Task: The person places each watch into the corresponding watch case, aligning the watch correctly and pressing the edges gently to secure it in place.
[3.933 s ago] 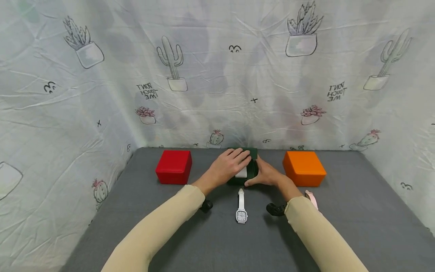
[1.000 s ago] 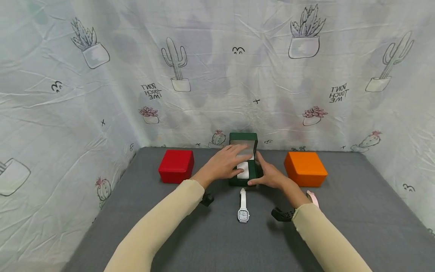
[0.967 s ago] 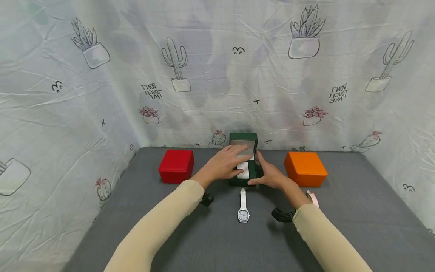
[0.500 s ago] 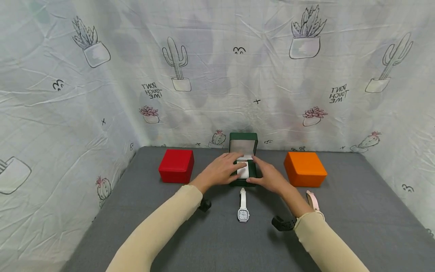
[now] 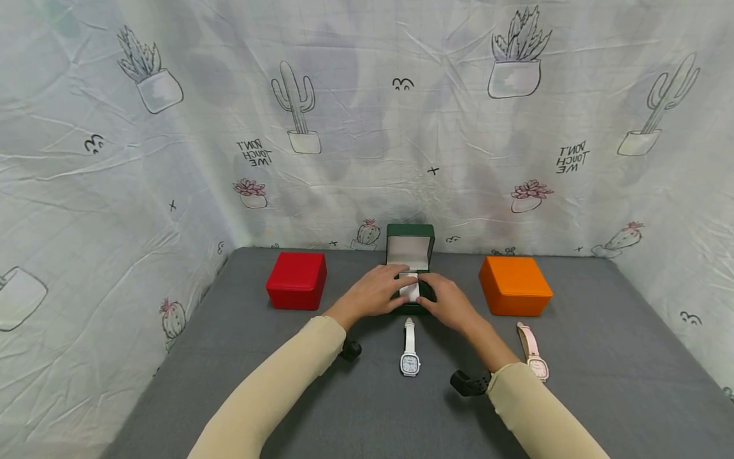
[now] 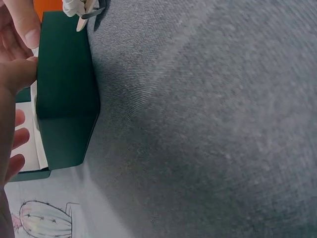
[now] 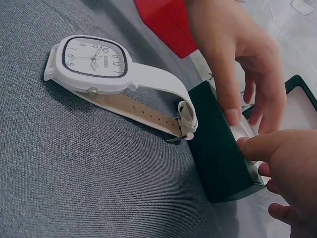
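A green watch box [image 5: 410,231] stands at the back centre, its lid up and white lining showing. Inside it sits a white watch cushion [image 5: 410,292]. My left hand [image 5: 369,290] reaches in from the left, with thumb in front of the cushion and fingers behind it. From the other side, my right hand [image 5: 450,303] grips the cushion's right end between thumb and fingers. The two thumbs lie close together at the box's front edge. Some fingertips are hidden inside the box. A white wristwatch [image 7: 94,59] lies before the box, its strap nearest it.
A closed red box [image 5: 296,280] stands to the left and a closed orange box [image 5: 515,285] to the right. A pink wristwatch [image 5: 533,354] lies near my right forearm. The grey tabletop [image 5: 367,421] ends at a patterned white curtain [image 5: 355,95] behind.
The green box's lid has gone from nearly shut to fully raised. My left hand has come down from the lid to the cushion, and my right hand has moved from the box's side onto it.
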{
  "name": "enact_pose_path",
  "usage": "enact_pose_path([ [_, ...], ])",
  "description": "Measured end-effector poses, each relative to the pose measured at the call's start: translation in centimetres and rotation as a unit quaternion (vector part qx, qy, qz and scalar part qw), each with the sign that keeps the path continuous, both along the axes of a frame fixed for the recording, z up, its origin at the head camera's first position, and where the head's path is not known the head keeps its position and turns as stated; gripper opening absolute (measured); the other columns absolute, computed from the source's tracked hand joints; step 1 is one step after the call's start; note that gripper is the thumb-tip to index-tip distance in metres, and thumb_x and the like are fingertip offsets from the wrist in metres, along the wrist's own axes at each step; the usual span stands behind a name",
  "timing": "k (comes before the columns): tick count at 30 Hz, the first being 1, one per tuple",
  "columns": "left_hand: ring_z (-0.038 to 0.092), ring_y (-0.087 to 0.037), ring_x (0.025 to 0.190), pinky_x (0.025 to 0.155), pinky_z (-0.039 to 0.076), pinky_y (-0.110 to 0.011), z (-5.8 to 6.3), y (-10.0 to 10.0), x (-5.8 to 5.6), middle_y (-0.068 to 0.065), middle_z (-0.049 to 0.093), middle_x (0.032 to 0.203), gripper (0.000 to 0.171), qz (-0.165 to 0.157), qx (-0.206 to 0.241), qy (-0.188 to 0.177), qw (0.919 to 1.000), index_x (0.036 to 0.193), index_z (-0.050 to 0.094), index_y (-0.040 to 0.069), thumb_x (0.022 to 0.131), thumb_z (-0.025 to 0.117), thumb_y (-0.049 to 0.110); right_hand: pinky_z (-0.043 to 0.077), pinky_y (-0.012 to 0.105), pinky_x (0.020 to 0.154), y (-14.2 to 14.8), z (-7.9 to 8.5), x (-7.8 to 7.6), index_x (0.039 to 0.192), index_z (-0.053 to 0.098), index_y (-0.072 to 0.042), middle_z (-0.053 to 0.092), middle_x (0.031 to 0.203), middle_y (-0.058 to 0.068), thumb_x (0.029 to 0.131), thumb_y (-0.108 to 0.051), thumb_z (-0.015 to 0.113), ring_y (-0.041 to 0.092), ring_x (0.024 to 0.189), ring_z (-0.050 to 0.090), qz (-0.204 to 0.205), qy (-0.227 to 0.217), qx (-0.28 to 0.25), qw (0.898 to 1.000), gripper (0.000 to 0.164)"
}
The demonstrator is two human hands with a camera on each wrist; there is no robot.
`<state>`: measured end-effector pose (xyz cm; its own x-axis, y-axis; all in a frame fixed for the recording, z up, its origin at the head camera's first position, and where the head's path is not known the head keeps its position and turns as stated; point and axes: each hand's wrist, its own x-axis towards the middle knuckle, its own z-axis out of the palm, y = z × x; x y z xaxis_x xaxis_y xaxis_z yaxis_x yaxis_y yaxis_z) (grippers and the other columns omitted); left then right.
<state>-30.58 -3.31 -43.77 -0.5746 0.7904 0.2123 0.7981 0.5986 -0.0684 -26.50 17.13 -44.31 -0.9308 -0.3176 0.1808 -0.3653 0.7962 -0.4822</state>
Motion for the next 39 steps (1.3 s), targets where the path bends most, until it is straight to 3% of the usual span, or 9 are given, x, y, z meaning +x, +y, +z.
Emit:
enact_pose_path([
  [9,0.051,-0.020,0.128,0.102,0.045,-0.043,0.2,0.4,-0.6,-0.003,0.056,0.137,0.051,0.026,-0.015,-0.042,0.9987,0.137,0.053,0.028,0.091,0.060,0.049,0.040,0.054,0.106,0.0,0.0,0.1,0.140,0.048,-0.003,0.051,0.142,0.018,0.090,-0.025,0.069,0.037,0.131,0.049,-0.012,-0.021,0.004,1.000,0.058],
  [16,0.047,-0.020,0.132,0.107,0.042,-0.049,0.2,0.9,-0.9,0.002,0.054,0.141,0.053,0.044,-0.006,-0.100,0.9940,0.139,0.051,0.026,0.091,0.064,0.042,0.040,0.055,0.106,0.5,-0.3,0.1,0.145,0.042,-0.007,0.048,0.146,0.017,0.090,-0.030,0.068,0.037,0.132,0.047,-0.016,-0.030,0.000,0.999,0.065],
  [27,0.050,-0.024,0.127,0.103,0.045,-0.043,0.4,1.0,-0.8,-0.008,0.049,0.139,0.046,0.030,-0.001,-0.064,0.9975,0.137,0.045,0.018,0.097,0.058,0.034,0.040,0.055,0.106,0.7,-1.0,0.2,0.150,0.033,-0.008,0.047,0.147,0.015,0.091,-0.032,0.067,0.036,0.133,0.047,-0.005,-0.027,-0.029,0.999,0.072],
  [32,0.055,-0.023,0.118,0.099,0.049,-0.038,1.6,0.8,-0.5,-0.010,0.048,0.138,0.045,0.021,0.032,-0.069,0.9969,0.136,0.046,0.015,0.096,0.059,0.031,0.041,0.055,0.104,0.8,-1.3,0.1,0.151,0.030,-0.008,0.048,0.146,0.014,0.091,-0.030,0.066,0.036,0.131,0.049,-0.003,-0.028,-0.038,0.999,0.073],
  [39,0.057,-0.019,0.115,0.094,0.051,-0.034,2.6,0.2,0.6,-0.009,0.045,0.141,0.045,0.017,0.018,-0.088,0.9959,0.138,0.046,0.018,0.096,0.059,0.030,0.041,0.055,0.105,0.8,-1.2,0.2,0.150,0.033,-0.010,0.048,0.146,0.014,0.092,-0.032,0.066,0.036,0.132,0.048,-0.010,-0.029,-0.030,0.999,0.071],
])
